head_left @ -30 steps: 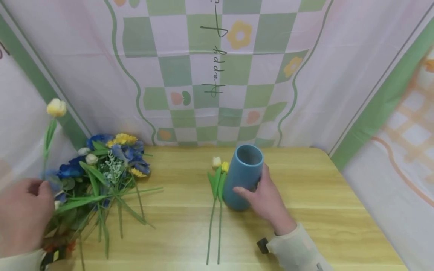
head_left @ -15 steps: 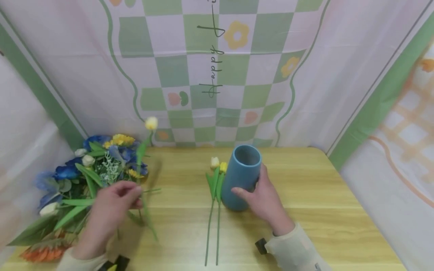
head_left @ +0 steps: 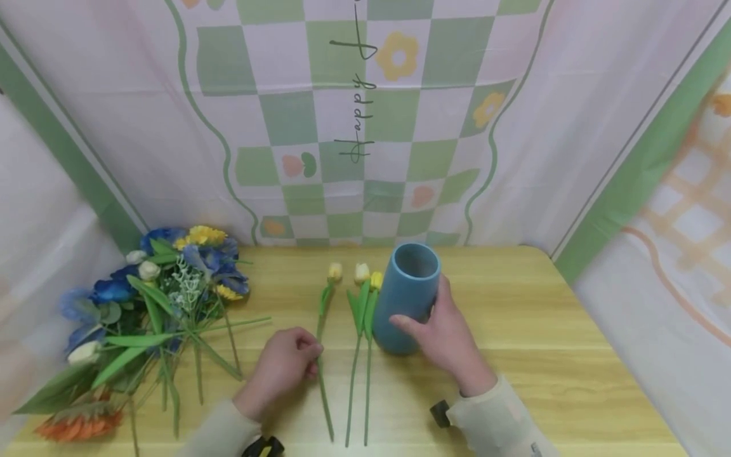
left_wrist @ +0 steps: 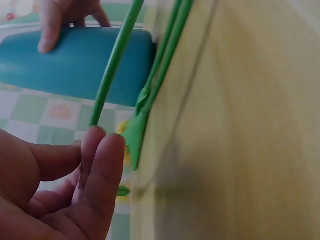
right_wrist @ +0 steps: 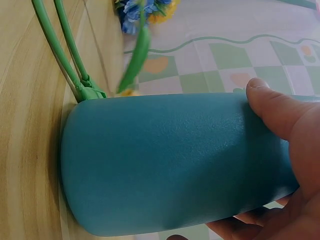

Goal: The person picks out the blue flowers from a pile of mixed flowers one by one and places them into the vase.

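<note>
My left hand pinches the green stem of a pale yellow tulip between thumb and fingers. In the left wrist view that stem stands off the table, its shadow on the wood. Just right of it lie two more tulips side by side, one cream and one yellow, stems toward me. My right hand grips the blue vase, which stands upright on the table. The thumb crosses its near side, and the other fingers go behind it. The part of the vase's mouth that shows holds no flowers.
A heap of artificial flowers covers the table's left side, with blue blooms, yellow blooms and an orange flower. Their stems point toward the middle. A checked cloth hangs behind the wooden table.
My left hand has carried the tulip from the heap on the left to beside the two lying tulips, lowering its bloom. The right hand keeps its hold on the vase.
</note>
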The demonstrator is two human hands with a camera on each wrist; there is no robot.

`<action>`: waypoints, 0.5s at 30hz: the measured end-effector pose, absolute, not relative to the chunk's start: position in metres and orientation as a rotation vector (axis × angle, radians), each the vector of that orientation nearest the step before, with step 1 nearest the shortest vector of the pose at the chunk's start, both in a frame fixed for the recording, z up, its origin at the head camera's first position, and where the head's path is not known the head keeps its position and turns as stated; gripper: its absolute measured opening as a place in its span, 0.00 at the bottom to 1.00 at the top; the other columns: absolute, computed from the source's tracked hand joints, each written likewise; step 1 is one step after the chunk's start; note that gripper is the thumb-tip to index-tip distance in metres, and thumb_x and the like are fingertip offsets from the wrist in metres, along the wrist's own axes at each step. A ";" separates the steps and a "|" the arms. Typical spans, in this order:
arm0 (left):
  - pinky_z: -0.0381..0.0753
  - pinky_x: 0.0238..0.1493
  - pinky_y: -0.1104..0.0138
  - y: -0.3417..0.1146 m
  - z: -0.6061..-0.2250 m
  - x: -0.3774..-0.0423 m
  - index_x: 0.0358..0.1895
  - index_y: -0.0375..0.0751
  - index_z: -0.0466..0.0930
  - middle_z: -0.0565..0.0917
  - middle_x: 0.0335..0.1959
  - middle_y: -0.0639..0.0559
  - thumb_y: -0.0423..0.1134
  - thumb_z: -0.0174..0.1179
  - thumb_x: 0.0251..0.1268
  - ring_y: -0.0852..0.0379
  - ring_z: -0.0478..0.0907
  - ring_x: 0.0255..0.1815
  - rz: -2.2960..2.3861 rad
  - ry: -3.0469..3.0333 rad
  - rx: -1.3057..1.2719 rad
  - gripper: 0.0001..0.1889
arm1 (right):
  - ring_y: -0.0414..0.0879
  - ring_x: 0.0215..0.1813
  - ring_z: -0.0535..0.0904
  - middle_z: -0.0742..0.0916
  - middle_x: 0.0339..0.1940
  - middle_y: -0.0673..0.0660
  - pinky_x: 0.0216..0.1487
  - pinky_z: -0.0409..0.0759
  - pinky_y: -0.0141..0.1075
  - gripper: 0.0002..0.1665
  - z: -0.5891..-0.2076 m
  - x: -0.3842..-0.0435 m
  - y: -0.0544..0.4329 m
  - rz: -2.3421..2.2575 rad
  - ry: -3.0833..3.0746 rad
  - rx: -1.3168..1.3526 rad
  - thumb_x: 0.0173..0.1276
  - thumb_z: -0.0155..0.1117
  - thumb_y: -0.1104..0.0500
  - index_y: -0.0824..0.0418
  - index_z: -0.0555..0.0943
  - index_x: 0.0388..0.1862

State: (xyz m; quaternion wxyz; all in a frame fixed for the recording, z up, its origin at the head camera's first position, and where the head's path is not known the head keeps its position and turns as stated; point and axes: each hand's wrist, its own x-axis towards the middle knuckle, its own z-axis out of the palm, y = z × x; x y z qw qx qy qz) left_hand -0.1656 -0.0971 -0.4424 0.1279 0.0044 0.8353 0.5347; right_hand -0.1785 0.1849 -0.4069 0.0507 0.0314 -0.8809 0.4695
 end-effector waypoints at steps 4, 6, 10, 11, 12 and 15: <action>0.81 0.24 0.61 -0.092 -0.450 -0.167 0.34 0.36 0.80 0.80 0.20 0.47 0.33 0.60 0.69 0.52 0.80 0.20 1.472 2.411 0.075 0.05 | 0.64 0.70 0.67 0.69 0.72 0.65 0.66 0.66 0.62 0.67 -0.408 -0.179 0.185 1.421 -2.677 0.094 0.55 0.78 0.40 0.54 0.44 0.81; 0.81 0.23 0.61 -0.088 -0.452 -0.169 0.33 0.37 0.80 0.80 0.19 0.47 0.33 0.61 0.68 0.53 0.79 0.19 1.416 2.426 0.102 0.05 | 0.64 0.70 0.67 0.69 0.72 0.65 0.66 0.66 0.62 0.68 -0.408 -0.179 0.185 1.416 -2.676 0.092 0.55 0.78 0.40 0.54 0.44 0.81; 0.78 0.24 0.62 -0.080 -0.457 -0.172 0.27 0.41 0.80 0.78 0.18 0.52 0.35 0.63 0.65 0.56 0.75 0.19 1.229 2.591 0.208 0.08 | 0.64 0.70 0.66 0.69 0.72 0.66 0.66 0.66 0.62 0.68 -0.408 -0.179 0.185 1.420 -2.678 0.096 0.55 0.78 0.39 0.54 0.44 0.81; 0.77 0.25 0.63 -0.078 -0.457 -0.173 0.25 0.42 0.79 0.78 0.18 0.53 0.36 0.64 0.64 0.56 0.74 0.19 1.164 2.646 0.236 0.09 | 0.64 0.70 0.66 0.69 0.73 0.66 0.66 0.66 0.62 0.68 -0.408 -0.179 0.185 1.422 -2.679 0.098 0.56 0.78 0.40 0.54 0.44 0.81; 0.77 0.25 0.63 -0.075 -0.458 -0.174 0.24 0.43 0.79 0.77 0.18 0.55 0.36 0.65 0.63 0.57 0.73 0.19 1.100 2.698 0.260 0.10 | 0.64 0.70 0.66 0.69 0.73 0.66 0.66 0.66 0.62 0.68 -0.407 -0.179 0.185 1.424 -2.679 0.100 0.56 0.78 0.40 0.54 0.44 0.81; 0.74 0.24 0.64 -0.067 -0.457 -0.176 0.23 0.43 0.77 0.75 0.18 0.56 0.38 0.66 0.62 0.57 0.71 0.19 0.927 2.818 0.283 0.11 | 0.65 0.70 0.66 0.68 0.72 0.66 0.66 0.65 0.63 0.67 -0.407 -0.179 0.184 1.427 -2.681 0.102 0.56 0.78 0.40 0.54 0.44 0.81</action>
